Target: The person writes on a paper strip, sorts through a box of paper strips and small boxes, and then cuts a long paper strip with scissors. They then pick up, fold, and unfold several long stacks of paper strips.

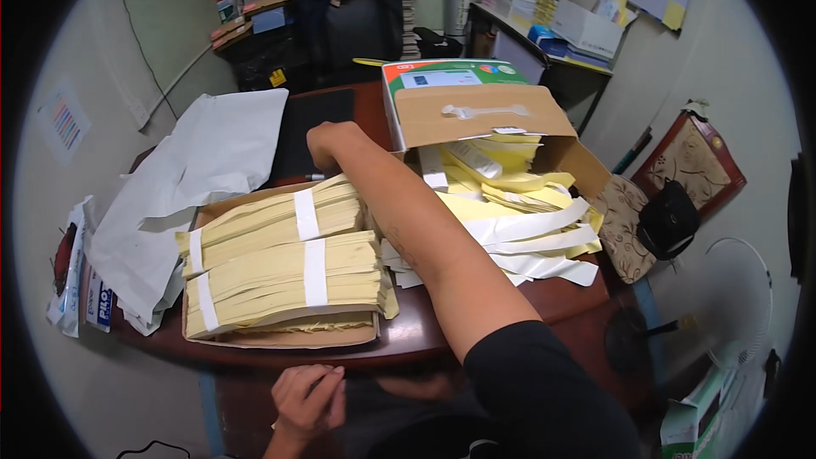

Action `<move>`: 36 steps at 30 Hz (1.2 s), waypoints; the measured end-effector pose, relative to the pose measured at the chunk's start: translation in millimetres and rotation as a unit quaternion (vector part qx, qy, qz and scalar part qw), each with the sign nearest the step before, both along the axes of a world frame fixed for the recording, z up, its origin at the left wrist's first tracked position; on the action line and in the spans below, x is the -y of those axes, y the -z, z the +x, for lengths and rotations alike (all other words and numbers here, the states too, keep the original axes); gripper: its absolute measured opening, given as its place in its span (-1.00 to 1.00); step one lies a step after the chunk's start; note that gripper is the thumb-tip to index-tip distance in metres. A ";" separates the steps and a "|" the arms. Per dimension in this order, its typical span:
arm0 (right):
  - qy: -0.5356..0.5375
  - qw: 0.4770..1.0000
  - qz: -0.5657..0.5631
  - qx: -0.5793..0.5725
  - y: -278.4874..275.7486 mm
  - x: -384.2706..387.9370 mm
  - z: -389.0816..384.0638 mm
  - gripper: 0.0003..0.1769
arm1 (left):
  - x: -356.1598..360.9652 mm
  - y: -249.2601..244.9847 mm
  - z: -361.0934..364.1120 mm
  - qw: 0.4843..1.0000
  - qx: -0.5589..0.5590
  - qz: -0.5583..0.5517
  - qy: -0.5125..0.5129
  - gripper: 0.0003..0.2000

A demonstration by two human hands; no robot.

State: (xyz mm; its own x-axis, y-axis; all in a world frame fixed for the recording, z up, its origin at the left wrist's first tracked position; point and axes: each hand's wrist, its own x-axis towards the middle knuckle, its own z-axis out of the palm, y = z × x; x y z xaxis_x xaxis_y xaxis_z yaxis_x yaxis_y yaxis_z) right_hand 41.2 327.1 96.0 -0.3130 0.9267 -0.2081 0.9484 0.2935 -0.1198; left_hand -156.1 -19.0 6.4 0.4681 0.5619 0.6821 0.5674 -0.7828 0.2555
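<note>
R hand (pixel 327 140) at far-right corner of top paper bundle (pixel 272 221); fingers curled out of sight, grip can't tell | bundles on surface (pixel 408 331), long axis L-R, lying body-side of R hand | L hand (pixel 306 399) farther, below edge, fingers loosely curled, nothing in them.

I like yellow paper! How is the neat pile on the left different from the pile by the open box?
The banded stacks are held in bundles by white bands; the loose yellow sheets are not bundled. The banded stacks lie flat and even in a cardboard tray; the loose yellow sheets spill crookedly from the open box, mixed with white strips. Both are pale yellow and sit on the brown desk.
</note>
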 end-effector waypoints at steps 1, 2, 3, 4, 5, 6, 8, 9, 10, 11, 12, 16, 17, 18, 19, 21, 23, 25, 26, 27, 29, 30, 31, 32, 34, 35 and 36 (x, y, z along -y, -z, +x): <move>-0.002 1.000 -0.016 0.005 -4.8 2.4 2.8 -0.62 | -1.6 -1.6 -0.7 1.000 0.001 0.002 0.007 -0.71; -0.007 1.000 0.022 -0.018 -9.3 5.2 7.9 -0.66 | -4.6 -3.8 1.0 1.000 0.001 0.007 0.014 -0.72; -0.013 0.997 0.060 -0.041 -13.4 6.3 13.3 -0.70 | -6.6 -5.5 4.1 1.000 0.005 0.013 0.024 -0.72; -0.035 0.987 0.137 -0.080 -24.2 10.3 20.9 -0.69 | -7.0 -6.6 7.6 0.999 0.008 0.016 0.033 -0.72; -0.058 0.969 0.207 -0.118 -30.6 16.2 29.9 -0.69 | -3.7 -7.0 11.0 0.999 0.010 0.014 0.041 -0.71; -0.074 0.953 0.217 -0.198 -53.3 49.7 51.0 -0.79 | 0.1 -8.0 15.8 0.998 0.009 0.000 0.058 -0.71; -0.090 0.939 0.200 -0.265 -77.0 106.9 101.6 -0.75 | 3.9 -11.4 29.8 0.996 0.010 -0.019 0.087 -0.70; -0.112 0.943 0.213 -0.231 -85.4 139.1 130.6 -0.78 | 4.2 -10.9 37.5 0.993 0.012 -0.026 0.113 -0.69; -0.109 0.959 0.184 -0.184 -91.0 170.9 158.8 -0.80 | 2.7 -12.1 47.2 0.990 0.013 -0.033 0.136 -0.68; -0.102 0.969 0.139 -0.177 -80.6 192.2 186.8 -0.87 | 0.7 -13.9 59.4 0.986 0.015 -0.040 0.159 -0.68; -0.093 0.976 0.124 -0.152 -66.3 213.4 210.0 -0.88 | -2.0 -16.1 73.2 0.982 0.017 -0.046 0.181 -0.67; -0.006 0.992 0.103 -0.069 -11.1 276.3 249.9 -0.47 | -28.5 -18.9 146.5 0.981 0.009 -0.099 0.165 -0.60; -0.009 0.989 0.127 -0.077 0.5 285.9 253.3 -0.39 | -39.3 -17.0 163.1 0.984 -0.006 -0.110 0.137 -0.56; -0.009 0.985 0.152 -0.086 11.3 293.8 257.1 -0.30 | -51.8 -15.2 178.1 0.986 -0.022 -0.121 0.109 -0.52; -0.013 0.977 0.186 -0.106 21.2 300.1 261.3 -0.22 | -66.1 -14.4 191.7 0.991 -0.031 -0.098 0.090 -0.51; 0.019 0.978 0.191 -0.087 22.6 316.4 260.8 -0.30 | -87.1 -18.7 210.8 0.991 -0.054 -0.106 0.067 -0.50; 0.068 0.984 0.152 -0.059 16.1 331.7 255.5 -0.43 | -100.7 -25.9 221.7 0.981 -0.083 -0.162 0.061 -0.52; 0.086 0.978 0.186 -0.043 35.6 342.8 263.5 -0.43 | -109.3 -22.4 227.8 0.977 -0.113 -0.162 0.080 -0.55; 0.095 0.974 0.203 -0.034 46.5 344.4 268.9 -0.43 | -112.0 -19.3 229.2 0.974 -0.128 -0.162 0.089 -0.57; 0.107 0.968 0.221 -0.051 49.9 343.1 270.5 -0.58 | -111.7 -18.2 230.3 0.979 -0.117 -0.146 0.077 -0.58; 0.093 0.968 0.221 -0.074 51.7 339.5 280.1 -0.70 | -111.7 -16.1 235.5 0.987 -0.096 -0.111 0.058 -0.61; 0.086 0.968 0.220 -0.084 49.5 336.1 284.4 -0.76 | -114.8 -16.4 237.2 0.989 -0.094 -0.100 0.057 -0.62; 0.057 0.953 0.281 -0.095 47.8 329.3 287.2 -0.90 | -120.2 -16.7 236.6 0.990 -0.091 -0.092 0.055 -0.63; 0.042 0.939 0.330 -0.085 45.1 323.3 291.4 -0.91 | -125.9 -16.6 235.3 0.991 -0.087 -0.083 0.052 -0.63; 0.011 0.903 0.424 -0.064 35.5 311.7 293.0 -0.92 | -134.9 -14.1 232.5 0.997 -0.059 -0.038 0.038 -0.66; -0.001 0.874 0.483 -0.054 36.9 303.2 294.7 -0.89 | -137.3 -15.0 231.9 0.999 -0.038 -0.015 0.022 -0.67; -0.006 0.869 0.492 -0.039 38.9 299.2 292.8 -0.91 | -136.1 -19.2 232.6 1.000 -0.017 0.008 0.006 -0.68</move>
